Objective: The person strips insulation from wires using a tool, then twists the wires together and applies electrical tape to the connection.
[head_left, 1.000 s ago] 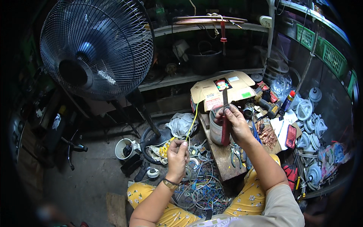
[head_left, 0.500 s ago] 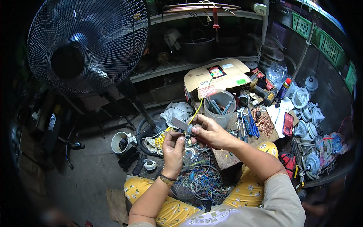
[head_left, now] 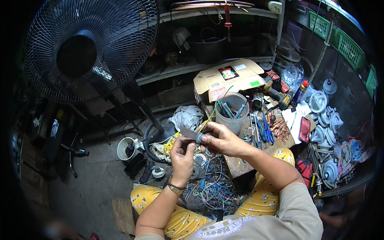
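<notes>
My right hand (head_left: 222, 140) is closed around a short knife, its broad dark blade (head_left: 188, 133) pointing left above my left fingers. A yellow-green wire (head_left: 211, 115) rises from between both hands and leans up to the right, its free end over the grey bucket. My left hand (head_left: 183, 158) is closed, thumb and fingers pinched on the lower part of that wire beside the blade. The fingers hide where blade and wire meet. Below my hands lies a tangled heap of coloured wire scraps (head_left: 212, 186), between my knees.
A large standing fan (head_left: 92, 52) rises at the left. A grey bucket (head_left: 232, 126) with strips inside stands ahead, by a wooden bench (head_left: 237, 166) holding pliers (head_left: 267, 130), copper strands (head_left: 277, 125) and a drill (head_left: 280, 98). A white pail (head_left: 125, 150) sits on the floor.
The wire now stands taller and leans further right, its green end reaching over the bucket. Both hands stay close together in nearly the same spot.
</notes>
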Demonstrator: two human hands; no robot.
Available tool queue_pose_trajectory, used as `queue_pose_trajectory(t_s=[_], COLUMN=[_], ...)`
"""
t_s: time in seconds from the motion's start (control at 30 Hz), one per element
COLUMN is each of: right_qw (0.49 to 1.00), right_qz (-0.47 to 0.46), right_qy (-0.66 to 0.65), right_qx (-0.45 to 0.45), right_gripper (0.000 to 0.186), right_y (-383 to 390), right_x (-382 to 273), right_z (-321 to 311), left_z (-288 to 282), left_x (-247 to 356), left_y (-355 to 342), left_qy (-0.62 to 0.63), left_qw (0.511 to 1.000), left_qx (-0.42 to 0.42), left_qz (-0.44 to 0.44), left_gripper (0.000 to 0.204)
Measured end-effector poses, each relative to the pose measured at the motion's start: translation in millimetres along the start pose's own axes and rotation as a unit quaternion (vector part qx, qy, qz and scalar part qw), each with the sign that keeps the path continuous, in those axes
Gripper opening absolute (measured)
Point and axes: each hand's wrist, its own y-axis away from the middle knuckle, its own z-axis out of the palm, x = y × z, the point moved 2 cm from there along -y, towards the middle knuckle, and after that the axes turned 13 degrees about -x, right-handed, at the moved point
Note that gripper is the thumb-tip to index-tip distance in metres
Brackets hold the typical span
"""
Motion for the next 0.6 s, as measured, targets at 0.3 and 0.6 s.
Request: queue_pose_trajectory(t_s=[0.3,0.6], right_qw=[0.996,1.000], right_qz=[-0.021,0.001], right_qy=[-0.079,-0.026], right_qx=[0.024,0.012], right_gripper=[0.021,0.018], right_y=[-4,-2], right_x=[6,8], right_z=[3,-1], left_z=[7,13], left_x=[10,14], left_y=[1,4], left_qy=[-0.062,-0.040], left_qw=[0.998,0.998], left_qx=[0.007,-0.009], left_qz=[0.031,0.039], left_gripper=[0.003,0.002])
